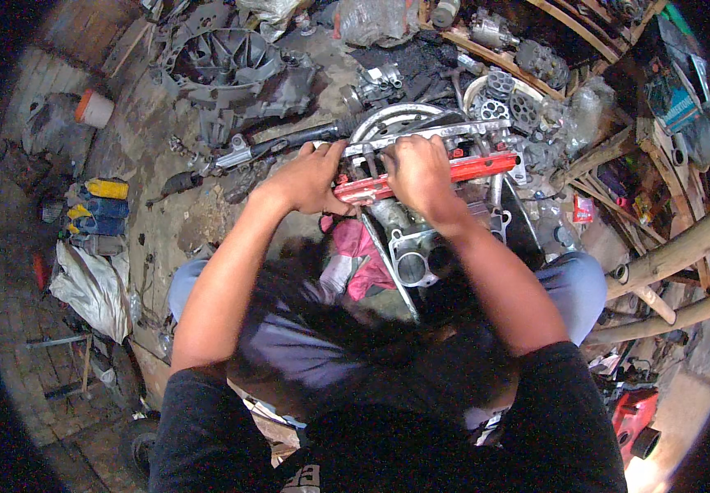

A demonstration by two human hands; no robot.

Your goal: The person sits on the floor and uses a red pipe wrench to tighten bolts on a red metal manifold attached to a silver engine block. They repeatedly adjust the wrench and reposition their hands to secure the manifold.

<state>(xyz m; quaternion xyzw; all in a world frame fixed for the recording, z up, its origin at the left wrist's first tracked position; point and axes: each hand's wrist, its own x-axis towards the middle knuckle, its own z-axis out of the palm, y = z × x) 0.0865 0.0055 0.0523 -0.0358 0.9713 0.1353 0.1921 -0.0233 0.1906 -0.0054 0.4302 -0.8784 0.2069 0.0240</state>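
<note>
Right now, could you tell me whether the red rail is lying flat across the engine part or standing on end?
Lying flat: the red rail runs sideways across the metal engine part, under the right hand, with the left hand at its end.

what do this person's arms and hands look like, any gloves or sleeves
No gloves: the left hand and right hand are bare, with no ring or watch visible. Both forearms are uncovered to above the elbow. Short black sleeves of a dark T-shirt cover only the upper arms.

Both hands on fuel rail [454, 170]; gearbox housing [232, 70] behind-left; cloth [355, 259] below rail; cans [100, 215] far left.
</note>
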